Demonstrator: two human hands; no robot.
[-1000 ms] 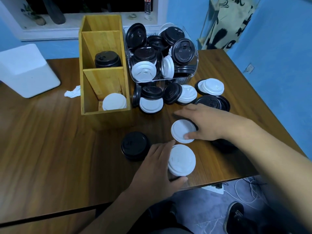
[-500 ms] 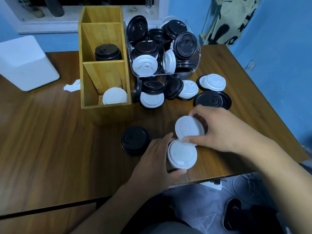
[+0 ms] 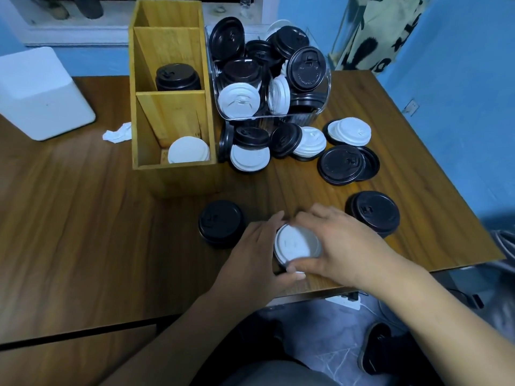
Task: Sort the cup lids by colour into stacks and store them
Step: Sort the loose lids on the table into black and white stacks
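A small stack of white lids [image 3: 296,243] sits near the table's front edge, gripped from both sides. My left hand [image 3: 252,253] curls round its left rim, thumb underneath at the front. My right hand [image 3: 338,242] covers its right side, fingers over the far rim and thumb at the front. A black lid stack [image 3: 220,222] stands just left of my hands, another black stack [image 3: 374,211] to the right. The wooden organiser [image 3: 172,165] holds white lids [image 3: 189,150] in its front compartment and black lids [image 3: 177,78] in the middle one.
A clear bin [image 3: 271,115] heaped with black and white lids stands behind, with loose lids [image 3: 348,162] spilled in front of it. A white box [image 3: 41,93] and a crumpled tissue [image 3: 118,132] lie at the left. The table's front edge [image 3: 320,286] is close to my hands.
My right hand carried a white lid from the right and set it on the white stack held by my left hand. Both hands now close round that stack.
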